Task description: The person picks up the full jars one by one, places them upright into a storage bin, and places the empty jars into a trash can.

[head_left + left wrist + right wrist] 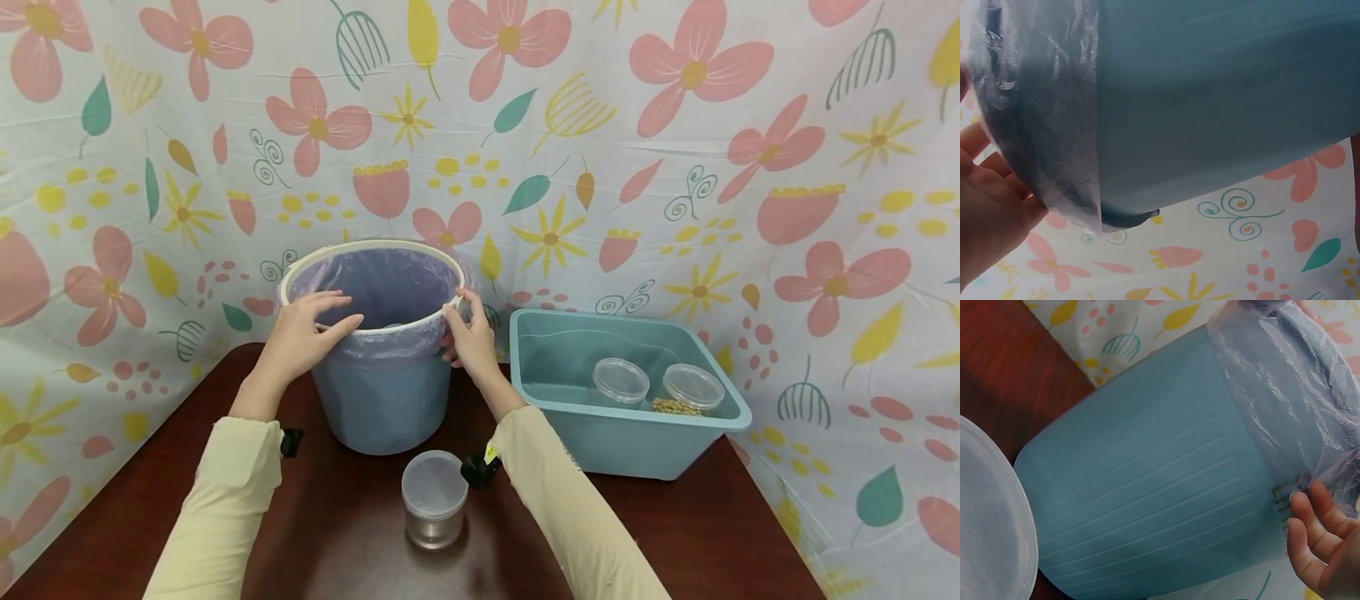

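Note:
A blue trash can stands upright on the table, lined with a thin translucent purple trash bag folded over its outside. A cream ring circles its mouth. My left hand rests at the near left of the rim, fingers fairly straight and thumb spread apart. At the right side, my right hand pinches the ring between thumb and forefinger. Its other fingers bend loosely beside the overhanging bag. In the left wrist view, fingertips touch the bag-covered rim. The can's far outer side is hidden.
A clear lidded jar stands on the dark wooden table between my forearms. To the right is a blue-green tub holding two more lidded jars, one with tan pellet-like contents. A floral curtain hangs behind.

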